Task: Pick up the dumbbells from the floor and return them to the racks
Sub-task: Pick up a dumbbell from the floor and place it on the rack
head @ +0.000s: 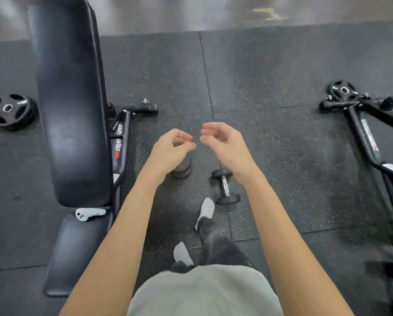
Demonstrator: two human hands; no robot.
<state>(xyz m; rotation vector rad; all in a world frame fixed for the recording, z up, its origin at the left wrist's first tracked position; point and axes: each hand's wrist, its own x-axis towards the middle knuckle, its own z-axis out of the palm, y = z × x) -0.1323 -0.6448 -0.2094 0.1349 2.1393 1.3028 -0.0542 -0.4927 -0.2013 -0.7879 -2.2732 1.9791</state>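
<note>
Dumbbells lie on the rubber floor (pixel 270 76) below my raised arms, none of them picked up yet. From the head view, my left hand (pixel 171 148) and right hand (pixel 222 142) hang in the air side by side, fingers loosely curled and holding nothing, fingertips nearly meeting.

One small dumbbell (pixel 225 187) rests just ahead of my forward sock (pixel 206 208), under my right wrist. Its chrome handle runs near to far, tilted slightly, with one black head toward me and the other away.

A second dumbbell (pixel 183 168) sits partly hidden beneath my left hand; I see only stacked dark heads, so I cannot tell which way its axis points.

I judge this to be the reach before the first pickup. The next move calls for bending down, lowering each hand and wrapping fingers across a handle, wrist turned crosswise to the bar.

No rack shows here. A padded bench (pixel 70 99) stands to my left, with a weight plate (pixel 8 110) beyond it.
</note>
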